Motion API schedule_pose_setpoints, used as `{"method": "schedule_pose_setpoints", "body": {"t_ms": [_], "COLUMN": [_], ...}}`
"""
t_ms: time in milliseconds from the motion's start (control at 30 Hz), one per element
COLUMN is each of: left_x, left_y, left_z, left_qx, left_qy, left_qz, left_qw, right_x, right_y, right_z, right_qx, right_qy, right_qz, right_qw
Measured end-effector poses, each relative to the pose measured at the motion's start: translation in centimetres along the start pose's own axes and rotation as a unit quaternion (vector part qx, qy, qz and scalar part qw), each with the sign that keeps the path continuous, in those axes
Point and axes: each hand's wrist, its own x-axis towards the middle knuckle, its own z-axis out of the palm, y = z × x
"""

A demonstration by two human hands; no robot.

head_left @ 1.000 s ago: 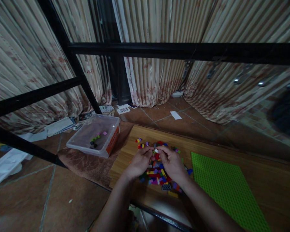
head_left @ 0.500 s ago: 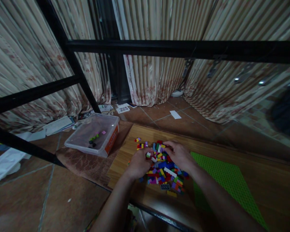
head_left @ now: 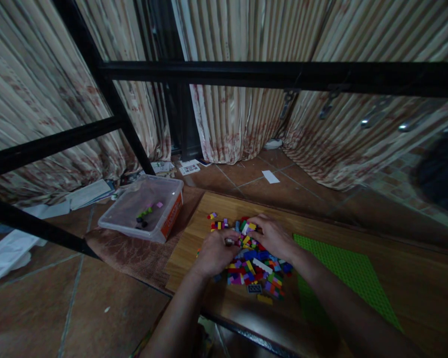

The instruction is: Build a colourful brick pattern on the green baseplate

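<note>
A heap of small colourful toy bricks (head_left: 251,266) lies on the wooden tabletop. My left hand (head_left: 218,252) is at its left side, thumb and fingers curled round a small pale toy brick (head_left: 230,241), mostly covered by the fingers. Across from it, my right hand (head_left: 272,235) reaches over the heap's far right part. Its fingers are bent and apart, with the tips among white and yellow bricks (head_left: 250,227); I see nothing held in them. Right of the heap, partly under my right forearm, lies a green studded baseplate (head_left: 343,268).
A clear plastic box (head_left: 125,219) with a few bricks inside stands left of the wooden table (head_left: 190,233). Black metal bars (head_left: 209,72) cross above the far side, before striped curtains (head_left: 239,119). Papers (head_left: 189,167) lie on the tiled floor.
My right hand has shifted slightly left and away from me over the heap. My left hand has turned a little, its fingers reaching further right and covering more of the pale brick.
</note>
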Motion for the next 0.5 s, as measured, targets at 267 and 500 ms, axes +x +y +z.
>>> {"method": "schedule_pose_setpoints", "body": {"t_ms": [267, 500], "left_x": [0.2, -0.2], "left_y": [-0.4, 1.8], "left_z": [-0.4, -0.4], "left_qx": [-0.090, -0.224], "left_qy": [0.000, -0.011], "left_qz": [0.009, 0.020], "left_qw": [0.996, 0.974], "right_x": [-1.7, -3.3], "right_y": [-1.3, -4.6], "right_z": [-0.6, -0.3], "right_qx": [0.289, 0.475], "right_qy": [0.031, 0.007], "right_qz": [0.086, 0.152], "right_qw": [0.953, 0.867]}}
